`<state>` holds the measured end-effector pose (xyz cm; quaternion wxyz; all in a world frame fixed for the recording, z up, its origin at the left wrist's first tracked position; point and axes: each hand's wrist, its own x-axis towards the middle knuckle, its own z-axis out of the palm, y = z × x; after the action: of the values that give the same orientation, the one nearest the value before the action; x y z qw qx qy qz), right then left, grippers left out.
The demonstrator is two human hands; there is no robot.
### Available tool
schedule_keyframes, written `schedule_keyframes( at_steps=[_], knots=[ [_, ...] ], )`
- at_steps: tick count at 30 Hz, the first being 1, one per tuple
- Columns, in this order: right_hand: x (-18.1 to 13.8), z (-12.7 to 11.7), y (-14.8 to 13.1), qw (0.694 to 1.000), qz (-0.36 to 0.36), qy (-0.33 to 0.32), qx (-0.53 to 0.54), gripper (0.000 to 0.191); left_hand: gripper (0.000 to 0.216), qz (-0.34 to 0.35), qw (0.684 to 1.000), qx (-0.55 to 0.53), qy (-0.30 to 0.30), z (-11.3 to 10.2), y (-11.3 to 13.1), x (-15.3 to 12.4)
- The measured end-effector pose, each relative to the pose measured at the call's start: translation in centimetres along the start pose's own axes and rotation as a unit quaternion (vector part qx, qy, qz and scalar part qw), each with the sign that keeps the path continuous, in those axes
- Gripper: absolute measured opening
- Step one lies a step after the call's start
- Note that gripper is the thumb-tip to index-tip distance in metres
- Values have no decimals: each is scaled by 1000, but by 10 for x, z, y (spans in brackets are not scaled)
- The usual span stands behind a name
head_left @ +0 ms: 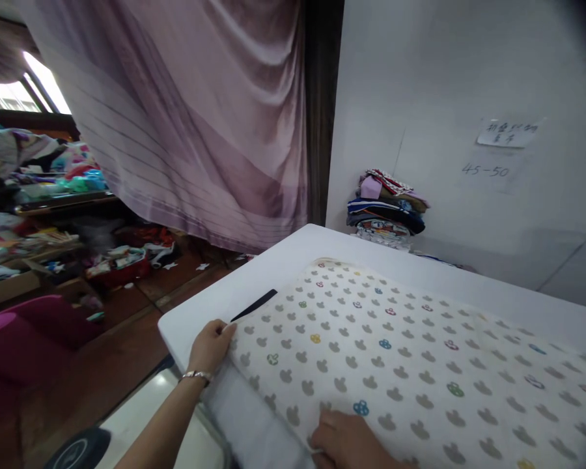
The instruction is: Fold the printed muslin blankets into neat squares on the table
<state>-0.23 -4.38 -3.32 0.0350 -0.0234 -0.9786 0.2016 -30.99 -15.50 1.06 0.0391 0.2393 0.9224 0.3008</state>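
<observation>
A white cloth [371,339] printed with grey apple-like shapes and small coloured mushrooms lies spread over a white table [293,247]. At the cloth's left corner, my left hand [211,345] pinches the edge between thumb and fingers; a bracelet circles that wrist. My right hand [344,435] is lower down along the near edge, its fingers curled onto the cloth, partly cut off by the frame's bottom. A thin dark strip [254,305] lies on the table just beyond my left hand, reaching the cloth's edge.
A stack of folded clothes [388,208] stands behind the table against the white wall. A pink curtain [215,117] hangs beyond the table's left side. At left are cluttered shelves, a magenta chair [34,339] and a red bin [122,267]. A pale lidded object [146,410] sits below my left arm.
</observation>
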Motion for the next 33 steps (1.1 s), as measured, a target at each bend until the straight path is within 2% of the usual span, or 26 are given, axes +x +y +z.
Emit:
schedule_keyframes(
  at_steps=[5, 8, 11, 13, 15, 18, 21, 23, 26, 28, 31, 33],
  knots=[
    [1, -2, 1, 999, -6, -11, 52, 11, 29, 15, 998, 65, -9, 1, 0, -2],
    [-4, -26, -2, 990, -25, -12, 135, 17, 32, 39, 993, 114, -14, -1, 1, -2],
    [-11, -60, 7, 980, 6, 61, 189, 23, 40, 113, 978, 173, 40, -2, 14, 0],
    [-14, -79, 26, 975, 51, 122, 178, 29, 40, 188, 962, 186, 64, 3, 34, 2],
    [-14, -93, 56, 971, 103, 160, 142, 33, 36, 266, 951, 155, 43, 20, 63, 4],
    [-6, -106, 108, 964, 209, 154, 54, 43, 36, 379, 919, 101, -33, 63, 119, 11],
    [12, -117, 151, 950, 291, 114, -20, 55, 40, 439, 889, 98, -92, 118, 178, 28],
    [28, -121, 170, 936, 335, 101, -50, 61, 45, 421, 886, 133, -140, 152, 212, 46],
    [49, -115, 188, 919, 380, 83, -66, 68, 55, 374, 898, 171, -157, 189, 245, 81],
    [58, -104, 193, 920, 378, 73, -71, 73, 63, 323, 914, 186, -158, 205, 253, 107],
    [62, -90, 196, 929, 354, 76, -70, 77, 74, 237, 929, 224, -175, 219, 251, 137],
    [61, -88, 197, 932, 350, 76, -61, 77, 77, 222, 927, 242, -183, 223, 248, 148]
  ],
)
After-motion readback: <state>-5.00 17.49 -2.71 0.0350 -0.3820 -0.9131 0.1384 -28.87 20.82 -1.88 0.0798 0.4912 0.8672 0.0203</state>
